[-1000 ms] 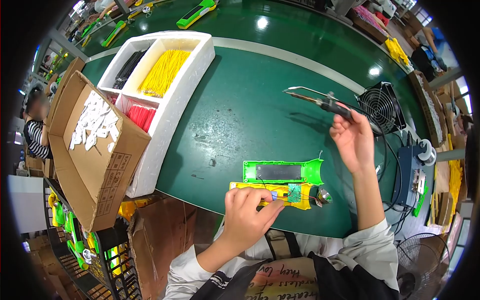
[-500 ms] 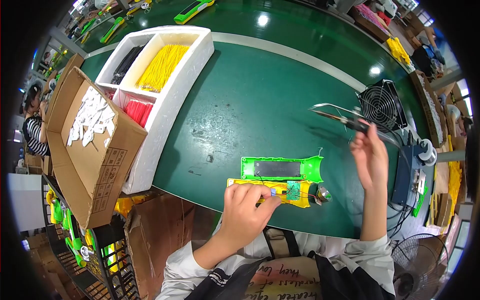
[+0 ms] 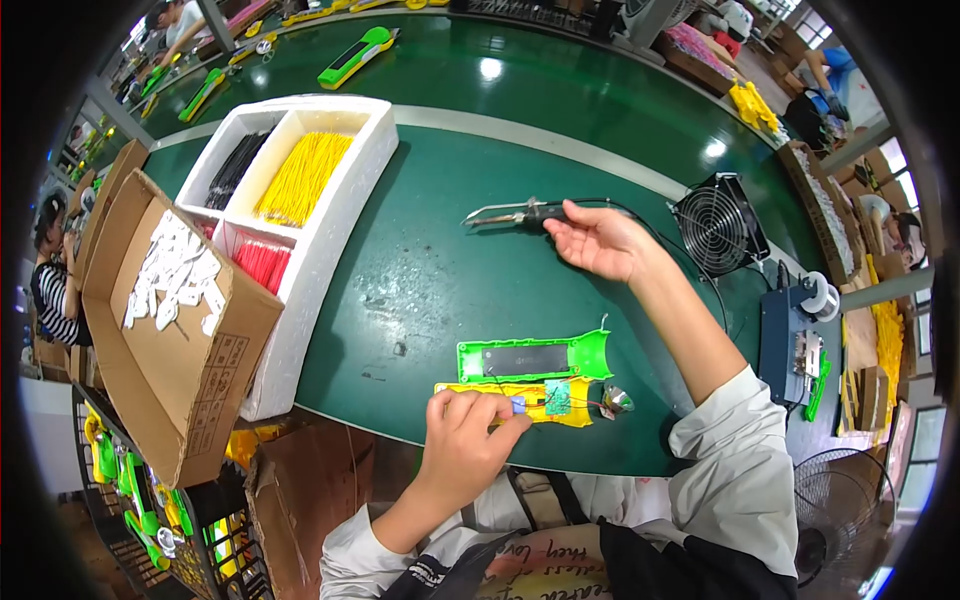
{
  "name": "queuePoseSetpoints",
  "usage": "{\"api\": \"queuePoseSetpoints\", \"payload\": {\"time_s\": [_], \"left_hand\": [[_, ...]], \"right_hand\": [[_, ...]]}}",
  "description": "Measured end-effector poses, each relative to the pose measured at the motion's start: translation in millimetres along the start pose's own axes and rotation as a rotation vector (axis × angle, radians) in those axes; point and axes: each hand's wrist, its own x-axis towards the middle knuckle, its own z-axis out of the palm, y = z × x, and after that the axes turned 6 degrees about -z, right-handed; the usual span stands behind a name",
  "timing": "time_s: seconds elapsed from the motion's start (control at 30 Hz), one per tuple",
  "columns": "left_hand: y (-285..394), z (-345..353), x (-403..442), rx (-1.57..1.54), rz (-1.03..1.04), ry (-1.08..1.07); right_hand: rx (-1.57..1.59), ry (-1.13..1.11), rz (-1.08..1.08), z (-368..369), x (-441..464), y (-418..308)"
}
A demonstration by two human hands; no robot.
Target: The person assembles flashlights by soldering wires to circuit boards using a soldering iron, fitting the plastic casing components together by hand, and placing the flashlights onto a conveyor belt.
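Observation:
My right hand (image 3: 605, 243) is closed around the handle of a soldering iron (image 3: 512, 215), its tip pointing left above the table, with a thin metal tube beside it. My left hand (image 3: 465, 440) lies over the left part of a yellow plastic housing half (image 3: 577, 415). Its thumb and fingers are pinched together by a small blue part (image 3: 518, 404); what they grip is hidden. Inside the yellow half is a green circuit board (image 3: 557, 397), wired to a silvery round part (image 3: 617, 401) at the right. Just behind lies a green housing half (image 3: 592, 354) containing a dark panel.
A white foam box (image 3: 357, 190) holds black, yellow and red wires. In front of it a cardboard box (image 3: 235, 375) contains white parts. At right stand a black fan (image 3: 722, 225) and a blue soldering station (image 3: 785, 345) with a solder reel (image 3: 821, 297). Other people work beyond.
My right hand has swung left with the soldering iron, out over the table behind the housings. My left hand stays at the yellow half. The whole view has shifted slightly.

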Motion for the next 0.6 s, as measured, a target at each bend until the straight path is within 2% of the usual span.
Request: {"api": "queuePoseSetpoints", "payload": {"time_s": [0.07,0.13,0.23,0.33,0.5,0.6], "left_hand": [[3,0,2,-0.038,-0.021,-0.009],[7,-2,5,-0.05,-0.024,0.018],[7,-2,1,-0.071,-0.03,0.049],[-1,0,-10,-0.194,-0.083,0.073],[-11,0,-24,-0.371,-0.152,0.308],[-12,4,-41,-0.589,-0.418,0.465]], "right_hand": [[-0.019,0.002,0.018,-1,-1,0],[-0.12,0.094,-0.008,8,-6,2],[-0.352,0.156,0.066,9,-11,-1],[-0.641,0.133,0.04,11,-21,0],[-1.006,-0.047,-0.285,18,-65,20],[-1.244,-0.115,-0.501,18,-107,42]]}}
